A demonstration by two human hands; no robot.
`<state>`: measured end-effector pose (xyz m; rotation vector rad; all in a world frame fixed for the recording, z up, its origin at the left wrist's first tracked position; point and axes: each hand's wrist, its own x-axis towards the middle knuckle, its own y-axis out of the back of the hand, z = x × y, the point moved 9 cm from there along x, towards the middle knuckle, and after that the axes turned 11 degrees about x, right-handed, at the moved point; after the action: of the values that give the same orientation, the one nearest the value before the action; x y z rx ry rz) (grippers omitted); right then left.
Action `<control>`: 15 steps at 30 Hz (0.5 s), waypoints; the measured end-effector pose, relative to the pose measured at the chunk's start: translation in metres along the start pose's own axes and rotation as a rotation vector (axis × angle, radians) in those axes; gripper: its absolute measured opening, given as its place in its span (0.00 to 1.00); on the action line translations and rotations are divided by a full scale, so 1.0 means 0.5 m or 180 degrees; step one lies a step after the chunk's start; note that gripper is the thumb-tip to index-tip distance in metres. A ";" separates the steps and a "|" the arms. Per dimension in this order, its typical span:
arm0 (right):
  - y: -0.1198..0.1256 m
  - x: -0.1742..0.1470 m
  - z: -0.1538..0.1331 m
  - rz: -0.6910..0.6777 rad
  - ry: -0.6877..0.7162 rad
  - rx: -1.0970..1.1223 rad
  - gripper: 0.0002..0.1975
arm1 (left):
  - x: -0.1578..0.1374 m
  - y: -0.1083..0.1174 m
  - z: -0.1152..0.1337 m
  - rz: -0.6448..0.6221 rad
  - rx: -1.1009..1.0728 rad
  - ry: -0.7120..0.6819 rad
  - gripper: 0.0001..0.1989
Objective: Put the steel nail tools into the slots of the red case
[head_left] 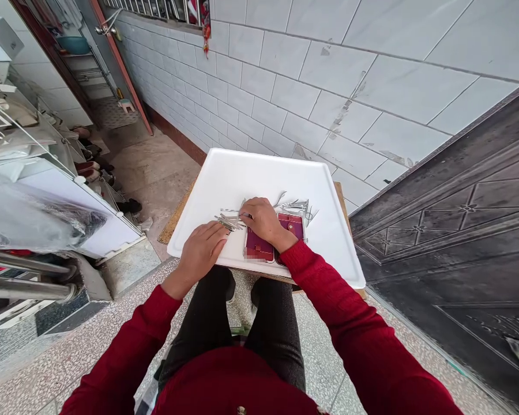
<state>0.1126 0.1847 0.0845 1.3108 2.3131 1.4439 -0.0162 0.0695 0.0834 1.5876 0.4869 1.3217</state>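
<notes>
A: How are the slim metal manicure tools [231, 222] likely to handle?

B: As light, stiff pieces, it may be judged — smooth enough to be slid about on the white tray [259, 170], and not easily broken. They are best taken by the middle of the shaft, since narrow tips may be sharp.

A: And the maroon manicure case [259, 246]?

B: Light and stiff-panelled, by its look; best held by the outer edges. It is laid open on the tray, its left half partly covered by the right hand [263, 221].

A: Where are the slim tools placed relative to the hands?

B: Between them, loosely bunched left of the case. The bunch is met by the fingertips of the left hand [204, 249], its fingers slightly bent; whether anything is gripped cannot be told. The right hand is arched palm-down, fingertips drawn close at the bunch's right end — a hold cannot be confirmed. More metal tools [300, 206] are scattered beyond the case's right half.
</notes>
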 end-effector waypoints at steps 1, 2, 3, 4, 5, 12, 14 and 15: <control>0.001 0.000 -0.001 0.0015 -0.0014 -0.0027 0.09 | 0.012 0.006 -0.008 0.0043 0.0033 0.0014 0.16; 0.001 0.000 -0.002 0.0024 -0.0020 -0.0055 0.10 | 0.025 0.008 -0.017 0.0032 0.0053 0.0027 0.16; 0.001 0.000 -0.003 0.0032 -0.0023 -0.0087 0.10 | 0.039 0.005 -0.027 -0.0022 0.0067 0.0032 0.16; 0.000 -0.001 -0.004 0.0038 -0.0030 -0.0124 0.11 | 0.054 0.001 -0.036 -0.0080 0.0085 0.0021 0.16; 0.000 -0.001 -0.005 0.0039 -0.0043 -0.0165 0.11 | 0.069 -0.005 -0.048 -0.0118 0.0105 0.0032 0.16; -0.005 0.002 0.002 0.0049 -0.0153 -0.0455 0.10 | 0.131 -0.061 -0.083 -0.0439 0.0081 -0.0174 0.14; -0.007 0.004 0.002 0.0065 -0.0111 -0.0480 0.10 | 0.137 -0.068 -0.085 -0.0439 0.0086 -0.0185 0.14; -0.009 0.004 0.004 0.0060 -0.0101 -0.0484 0.10 | 0.138 -0.070 -0.087 -0.0424 0.0090 -0.0151 0.14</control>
<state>0.1096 0.1869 0.0807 1.3065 2.1295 1.5585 -0.0238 0.1580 0.0862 1.5783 0.5743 1.1791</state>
